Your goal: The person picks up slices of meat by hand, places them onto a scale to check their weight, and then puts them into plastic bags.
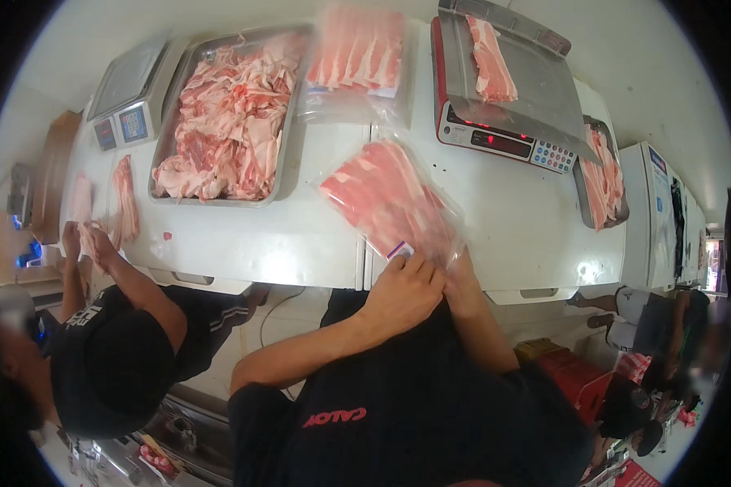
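A clear plastic bag of sliced pork belly (382,183) lies tilted on the white worktop in front of me. My left hand (410,282) is closed on its near edge, next to a small label with a blue and red strip. Beside it, my right hand (458,282) grips the same end of the bag; its fingers are partly hidden by the left hand and the plastic. Just beyond lies another clear bag of pork slices (355,49), laid out flat.
On the worktop (252,243) stand a metal tray of pork pieces (227,122), a red scale (487,134) bearing one slice (492,61), a second scale (126,97) and a small tray of slices (601,174). At left, a co-worker's hands (89,243) handle meat strips.
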`<state>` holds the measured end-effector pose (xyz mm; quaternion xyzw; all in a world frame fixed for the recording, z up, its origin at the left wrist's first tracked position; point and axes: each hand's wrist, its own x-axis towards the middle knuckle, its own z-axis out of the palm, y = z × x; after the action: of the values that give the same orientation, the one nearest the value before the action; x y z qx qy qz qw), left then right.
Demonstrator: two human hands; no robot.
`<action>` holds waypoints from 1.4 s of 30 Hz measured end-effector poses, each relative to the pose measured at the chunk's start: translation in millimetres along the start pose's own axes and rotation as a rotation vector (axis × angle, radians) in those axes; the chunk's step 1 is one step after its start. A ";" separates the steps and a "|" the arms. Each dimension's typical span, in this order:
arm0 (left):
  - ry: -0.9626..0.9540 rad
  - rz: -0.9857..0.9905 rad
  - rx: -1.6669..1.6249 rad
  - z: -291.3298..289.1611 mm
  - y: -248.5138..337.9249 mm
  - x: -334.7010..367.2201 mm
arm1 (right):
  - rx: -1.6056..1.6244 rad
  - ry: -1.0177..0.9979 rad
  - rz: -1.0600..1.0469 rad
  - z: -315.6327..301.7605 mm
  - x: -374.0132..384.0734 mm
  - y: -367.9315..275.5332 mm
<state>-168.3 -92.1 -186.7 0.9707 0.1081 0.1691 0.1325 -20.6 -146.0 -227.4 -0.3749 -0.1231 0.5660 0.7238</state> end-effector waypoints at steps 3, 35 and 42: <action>-0.019 -0.019 -0.011 2.3 5.3 -3.7 | 0.000 0.018 -0.028 3.1 -1.2 0.6; 0.009 -0.116 0.122 4.3 -109.1 62.2 | -0.802 0.381 -0.259 -30.6 -79.1 -9.3; -0.099 0.021 0.015 12.9 -51.5 46.2 | -1.615 0.578 -0.767 -8.1 -47.6 -42.5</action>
<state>-129.7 -34.6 -199.7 0.9798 0.0925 0.1216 0.1288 -0.5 -196.0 -192.3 -0.8234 -0.4094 -0.0831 0.3841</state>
